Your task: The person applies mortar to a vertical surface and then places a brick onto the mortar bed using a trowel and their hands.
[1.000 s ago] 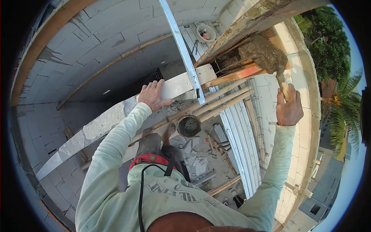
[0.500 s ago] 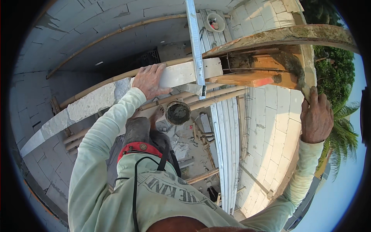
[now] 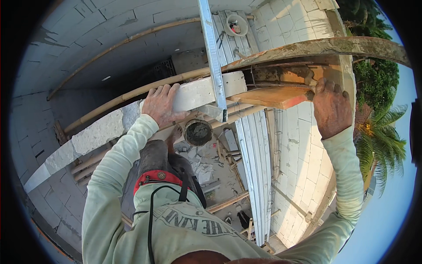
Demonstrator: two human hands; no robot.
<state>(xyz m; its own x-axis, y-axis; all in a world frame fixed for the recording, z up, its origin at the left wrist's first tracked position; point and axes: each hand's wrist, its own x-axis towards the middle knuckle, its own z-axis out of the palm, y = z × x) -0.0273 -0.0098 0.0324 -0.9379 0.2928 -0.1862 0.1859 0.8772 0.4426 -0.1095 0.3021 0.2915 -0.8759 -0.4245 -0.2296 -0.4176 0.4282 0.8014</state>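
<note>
My left hand (image 3: 161, 104) lies over the top of a white block wall (image 3: 198, 94), fingers stretched across it and thumb toward the near side. Closed in a fist, my right hand (image 3: 332, 108) is at the right end of a wooden formwork trough (image 3: 272, 97). It grips a narrow, mortar-smeared tool (image 3: 311, 82); most of it is hidden by the fingers. Wet grey mortar (image 3: 303, 72) sticks to the inside of the trough, where thin steel bars run lengthwise. A shiny metal channel (image 3: 214, 61) crosses the wall between my hands.
Below me hangs or stands a round bucket of mortar (image 3: 198, 132), beside bamboo poles (image 3: 241, 115). A pale tub (image 3: 236, 25) with small items sits on far planks. Long metal sheets (image 3: 257, 176) lean on the right. Rubble (image 3: 204, 167) litters the ground far below.
My right hand has moved left and inward, from the outer edge of the wall to the trough's end. My left hand stays on the block wall. The view has shifted slightly.
</note>
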